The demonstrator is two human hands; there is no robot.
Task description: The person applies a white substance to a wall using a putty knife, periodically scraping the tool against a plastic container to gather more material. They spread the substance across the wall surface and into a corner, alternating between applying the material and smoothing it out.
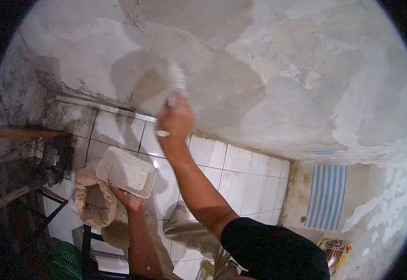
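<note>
My right hand [176,119] is closed around the handle of a tool, raised in front of the grey, patchy wall [222,70]. The tool's pale blade [177,77] is blurred by motion, and whether it touches the wall is unclear. Lower down, my left hand [131,200] holds a white rectangular tray [149,184] from below and the side. Pale paste [128,172] lies in the tray. Just left of that hand stands an open paper bag [84,212] with its top rolled down.
White floor tiles [208,151] run along the wall's foot. A dark metal frame [86,247] and a green woven basket [66,261] are at the lower left. A blue-and-white striped cloth [327,196] hangs at the right, above a rack of small items [336,252].
</note>
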